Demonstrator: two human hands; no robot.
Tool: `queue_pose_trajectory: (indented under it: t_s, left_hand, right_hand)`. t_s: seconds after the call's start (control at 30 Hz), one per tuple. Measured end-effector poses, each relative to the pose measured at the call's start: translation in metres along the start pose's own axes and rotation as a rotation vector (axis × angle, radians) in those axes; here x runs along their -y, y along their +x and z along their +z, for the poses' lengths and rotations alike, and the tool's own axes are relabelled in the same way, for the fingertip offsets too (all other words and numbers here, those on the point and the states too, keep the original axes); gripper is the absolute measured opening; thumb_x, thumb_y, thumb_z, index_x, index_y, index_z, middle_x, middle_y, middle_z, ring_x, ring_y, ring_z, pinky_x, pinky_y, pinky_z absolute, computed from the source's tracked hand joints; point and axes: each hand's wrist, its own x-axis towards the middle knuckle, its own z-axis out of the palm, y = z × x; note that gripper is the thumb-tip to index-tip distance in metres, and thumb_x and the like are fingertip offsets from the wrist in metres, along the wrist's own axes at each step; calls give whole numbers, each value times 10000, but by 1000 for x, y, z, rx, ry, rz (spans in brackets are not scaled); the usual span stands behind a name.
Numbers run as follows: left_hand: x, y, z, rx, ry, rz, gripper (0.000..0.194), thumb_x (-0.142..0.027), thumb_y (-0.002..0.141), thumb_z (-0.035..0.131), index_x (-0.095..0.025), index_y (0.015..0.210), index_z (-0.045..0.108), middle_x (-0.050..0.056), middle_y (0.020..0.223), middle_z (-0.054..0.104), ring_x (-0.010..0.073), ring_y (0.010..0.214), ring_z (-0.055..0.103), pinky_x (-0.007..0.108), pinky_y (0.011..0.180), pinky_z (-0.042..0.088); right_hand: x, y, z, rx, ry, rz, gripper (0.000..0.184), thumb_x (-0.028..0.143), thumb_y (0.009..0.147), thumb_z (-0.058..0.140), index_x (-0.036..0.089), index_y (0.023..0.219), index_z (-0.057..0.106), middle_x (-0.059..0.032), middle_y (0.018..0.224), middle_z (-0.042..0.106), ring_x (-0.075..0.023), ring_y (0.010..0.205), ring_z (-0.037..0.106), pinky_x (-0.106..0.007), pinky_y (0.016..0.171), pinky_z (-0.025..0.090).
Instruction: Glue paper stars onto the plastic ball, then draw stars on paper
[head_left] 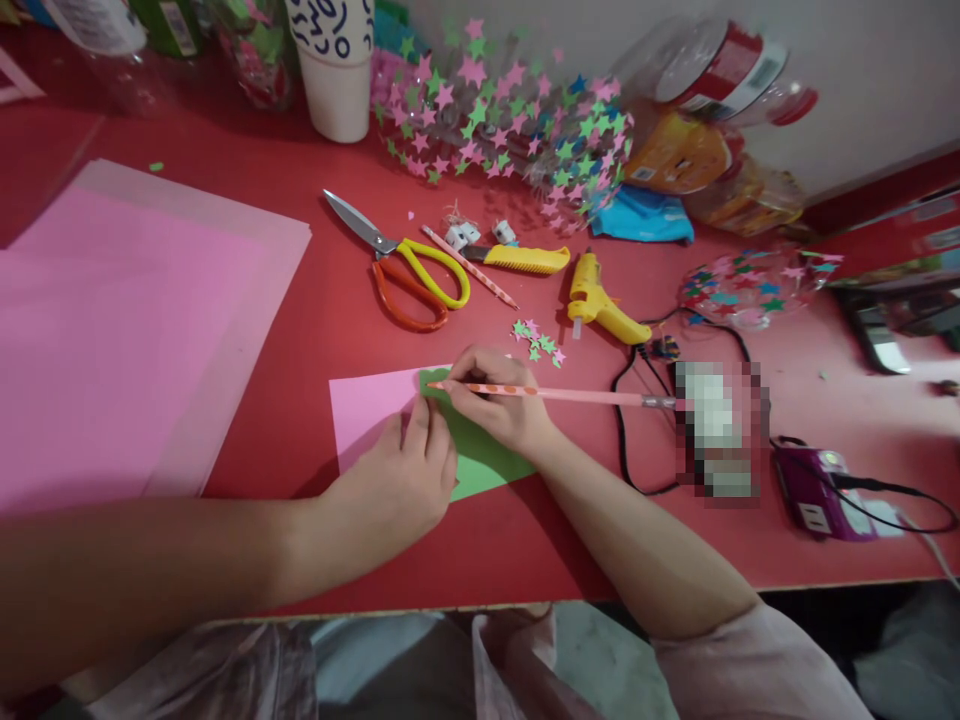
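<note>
In my right hand (502, 400) is a pale pink patterned pencil (585, 396), gripped near its point with the eraser end pointing right. The tip meets a small darker green paper piece (429, 378) at the upper edge of a green paper sheet (487, 465). My left hand (409, 470) is closed, its bent fingers together and their tips pressing down beside the pencil point. A pink paper sheet (356, 405) lies partly under my left hand. Both hands hide much of the papers, so the small piece's full outline cannot be seen.
Beyond the papers lie scissors (382, 243), a second pencil (472, 268), a yellow cutter (529, 260), small paper stars (536, 342) and a yellow glue gun (600, 305) with a black cord. Large pink sheets (135, 330) are left; a star-covered bottle (510, 120) is behind.
</note>
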Motion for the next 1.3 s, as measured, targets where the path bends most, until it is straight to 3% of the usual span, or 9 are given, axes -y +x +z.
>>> queue_pose_trajectory:
  t_s: [0.43, 0.53, 0.63, 0.7, 0.83, 0.97, 1.07, 1.17, 1.3]
  left_hand:
    - [-1, -2, 5, -70, -4, -16, 370, -204, 888, 522, 71, 1121, 604, 333, 1128, 638, 412, 1077, 632, 429, 793, 547]
    - [-1, -2, 5, -78, 17, -23, 375, -223, 881, 545, 62, 1114, 617, 317, 1119, 648, 402, 1069, 638, 411, 788, 552]
    - [-1, -1, 3, -70, 27, -30, 369, -255, 889, 550, 39, 1095, 635, 292, 1115, 659, 383, 1066, 642, 396, 779, 556]
    - [-1, 0, 3, -66, 33, -28, 369, -265, 887, 563, 35, 1088, 644, 286, 1111, 664, 376, 1054, 648, 388, 772, 558]
    - [-1, 0, 4, -79, 33, -30, 384, -277, 875, 596, 37, 1087, 655, 288, 1113, 665, 372, 1038, 656, 374, 755, 563]
    - [-1, 1, 5, -82, 29, -25, 400, -297, 879, 595, 31, 1099, 659, 280, 1119, 667, 376, 1040, 656, 367, 732, 569]
    - [0, 1, 5, -85, 34, -26, 394, -300, 890, 582, 24, 1098, 665, 271, 1111, 674, 369, 1033, 660, 365, 737, 571]
    - [0, 2, 5, -78, 39, -16, 390, -289, 893, 579, 29, 1105, 659, 279, 1115, 668, 367, 1034, 659, 362, 737, 569]
    - [0, 2, 6, -67, 28, -31, 383, -279, 906, 560, 28, 1115, 653, 286, 1132, 658, 367, 1048, 653, 363, 731, 566]
  right_hand:
    - [3, -2, 1, 36, 80, 30, 64, 195, 801, 572, 205, 755, 529, 48, 645, 533, -82, 569, 479, -223, 555, 392]
    - [3, -1, -2, 71, 26, -75, 27, 193, 808, 570, 201, 813, 596, 11, 755, 607, -105, 670, 552, -239, 629, 442]
    - [5, 2, -8, 5, -41, -216, 89, 252, 850, 583, 204, 865, 656, -25, 873, 650, -132, 785, 597, -273, 717, 467]
    - [8, 4, -14, -118, -95, -226, 121, 283, 876, 573, 209, 828, 655, -21, 850, 648, -138, 784, 596, -282, 724, 460]
    - [14, 10, -38, -321, -398, -121, 243, 312, 899, 521, 200, 690, 575, -14, 733, 578, -143, 677, 523, -280, 631, 391]
    - [18, 26, -70, -259, -937, 45, 140, 220, 858, 522, 183, 790, 639, -52, 712, 613, -181, 670, 519, -290, 570, 290]
    - [16, 42, -82, -89, -1248, 120, 208, 216, 868, 486, 154, 804, 674, -122, 780, 667, -237, 761, 558, -306, 578, 274]
    - [11, 59, -81, 76, -1351, 126, 254, 220, 893, 454, 132, 899, 691, -152, 894, 695, -267, 872, 585, -311, 632, 326]
    - [7, 72, -74, -37, -1350, 123, 324, 181, 863, 489, 76, 1139, 623, -190, 1085, 660, -303, 1041, 565, -329, 740, 398]
